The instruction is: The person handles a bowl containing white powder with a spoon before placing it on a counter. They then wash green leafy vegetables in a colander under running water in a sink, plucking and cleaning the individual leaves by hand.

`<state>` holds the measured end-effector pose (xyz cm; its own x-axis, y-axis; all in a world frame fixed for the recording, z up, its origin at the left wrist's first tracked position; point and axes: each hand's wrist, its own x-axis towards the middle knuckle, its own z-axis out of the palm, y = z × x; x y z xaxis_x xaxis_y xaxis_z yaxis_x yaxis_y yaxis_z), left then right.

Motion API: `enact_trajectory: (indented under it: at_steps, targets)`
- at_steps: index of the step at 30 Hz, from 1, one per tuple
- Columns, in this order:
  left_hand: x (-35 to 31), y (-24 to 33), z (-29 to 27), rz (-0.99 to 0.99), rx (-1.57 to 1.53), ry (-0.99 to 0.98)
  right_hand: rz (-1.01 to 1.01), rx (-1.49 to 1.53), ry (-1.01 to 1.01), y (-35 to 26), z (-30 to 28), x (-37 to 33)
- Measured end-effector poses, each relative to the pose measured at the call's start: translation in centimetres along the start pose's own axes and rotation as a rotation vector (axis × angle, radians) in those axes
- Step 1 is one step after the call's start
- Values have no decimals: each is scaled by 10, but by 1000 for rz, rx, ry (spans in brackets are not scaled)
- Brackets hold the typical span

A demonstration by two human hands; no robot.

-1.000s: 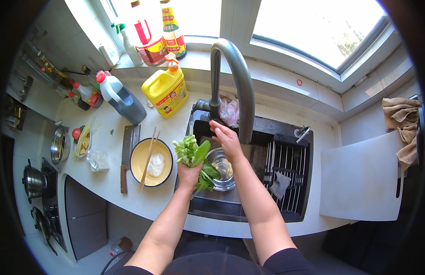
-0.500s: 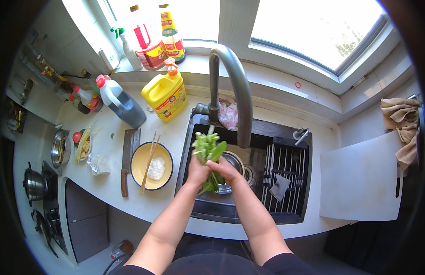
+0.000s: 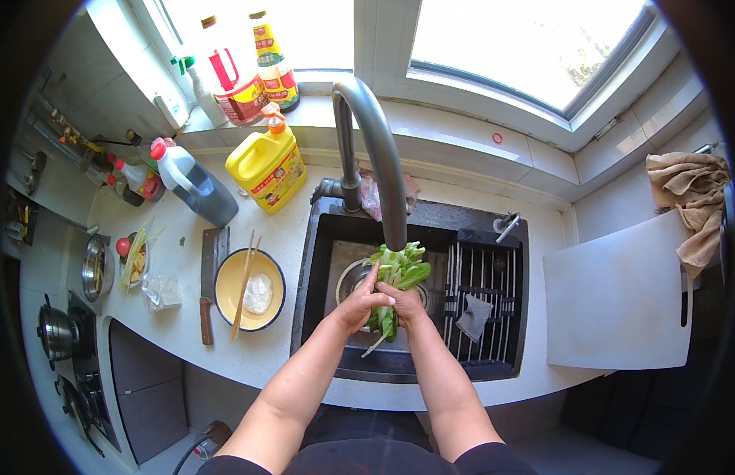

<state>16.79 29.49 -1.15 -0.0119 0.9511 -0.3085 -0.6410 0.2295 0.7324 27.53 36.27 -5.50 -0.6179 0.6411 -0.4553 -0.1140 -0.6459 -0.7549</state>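
Observation:
A bunch of leafy greens (image 3: 413, 273) is held between my two hands over the black sink (image 3: 494, 370), right below the mouth of the dark curved faucet (image 3: 387, 150). My left hand (image 3: 358, 307) presses on the bunch from the left, its fingers fairly straight along the stems. On the other side my right hand (image 3: 405, 302) is wrapped round it. Leaves and a thin pale stem hang down beneath the hands. Partly hidden behind them, a round metal bowl (image 3: 350, 279) stands in the sink. Whether water is running I cannot make out.
Left of the sink are an enamel bowl (image 3: 277, 279) with white paste and chopsticks (image 3: 242, 294), a cleaver (image 3: 207, 285), and a yellow pump bottle (image 3: 266, 170). A rack (image 3: 506, 293) with a grey cloth (image 3: 474, 317) spans the sink's right side. A white cutting board (image 3: 613, 293) stands farther right.
Both hands have carried the greens to the right, under the faucet's mouth. The view has shifted slightly, and more of the metal bowl shows on the left.

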Motion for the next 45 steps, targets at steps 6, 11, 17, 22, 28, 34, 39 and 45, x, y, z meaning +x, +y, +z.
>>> enact_trajectory:
  at_steps: [6, 11, 17, 22, 28, 34, 39, 45]
  targets:
    - [-15, 12, -1, -72, -32, 3, 0, 18, -65, 1, -11, -3]
    - [-17, -1, -29, -98, 346, 327, 0, 31, -73, 4, -16, -4]
    - [3, 76, -17, 543, 1796, 796, 6, 39, -17, 11, -21, 4]
    - [21, 106, -37, 33, 2182, 873, 22, 59, 17, 4, -9, 6]
    - [25, 113, -50, -57, 2159, 867, 27, 56, 62, 0, -8, 7]
    - [23, 103, -51, 108, 2026, 870, 33, -14, 52, 8, -23, 10]
    - [17, 55, -50, 729, 1508, 668, -11, -228, 20, 18, -33, 22]
    - [16, -57, -62, 192, 526, 610, -183, -602, -50, 20, -25, 40]
